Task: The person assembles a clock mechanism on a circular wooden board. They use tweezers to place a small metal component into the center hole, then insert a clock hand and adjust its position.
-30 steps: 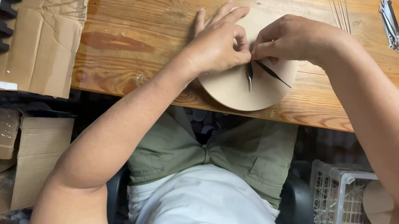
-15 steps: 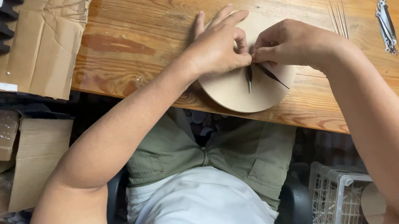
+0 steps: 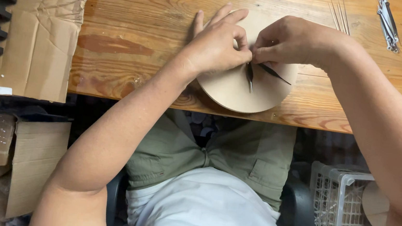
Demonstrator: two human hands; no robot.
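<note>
Left hand [image 3: 217, 44] flat, fingers spread on round tan clock face [image 3: 238, 89]; right hand [image 3: 287, 38] pinching thin black clock hands [image 3: 262, 70] at centre, grainy wooden worktop [image 3: 140, 25].

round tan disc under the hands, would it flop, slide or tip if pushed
The round tan disc looks thin, flat and evenly cut, so probably stiff and light. It lies flat on the smooth wooden table, so it would likely slide, not roll. Its near edge pokes past the table edge, so it might tip off if the left hand and right hand let go.
</note>
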